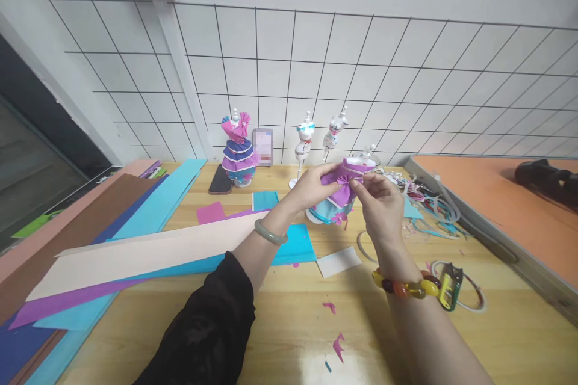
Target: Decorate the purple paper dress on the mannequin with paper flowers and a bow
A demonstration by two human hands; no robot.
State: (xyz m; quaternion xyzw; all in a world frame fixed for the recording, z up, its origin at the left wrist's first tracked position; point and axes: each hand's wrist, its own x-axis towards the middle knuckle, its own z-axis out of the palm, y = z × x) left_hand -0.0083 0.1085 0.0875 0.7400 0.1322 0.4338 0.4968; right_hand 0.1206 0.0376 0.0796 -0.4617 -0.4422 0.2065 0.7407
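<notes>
Both hands are at the front of a small white dress form (372, 150) dressed in purple and light blue paper. My left hand (316, 185) reaches in from the left, its fingertips closed on the left side of a purple paper bow (344, 185). On the bow's right side, the thumb and fingers of my right hand (382, 201) are pinched together. Below the bow, the light blue skirt (332, 210) carries pink flower cutouts (339, 218). My fingers partly cover the bodice.
A finished-looking dressed form (239, 156) stands left beside a phone (221, 180). Two white forms stand behind my hands. Long coloured paper sheets (158, 240) cover the left side. Ribbons (433, 207), a tape cutter (450, 286) and pink scraps (338, 347) lie on the wooden table (280, 325).
</notes>
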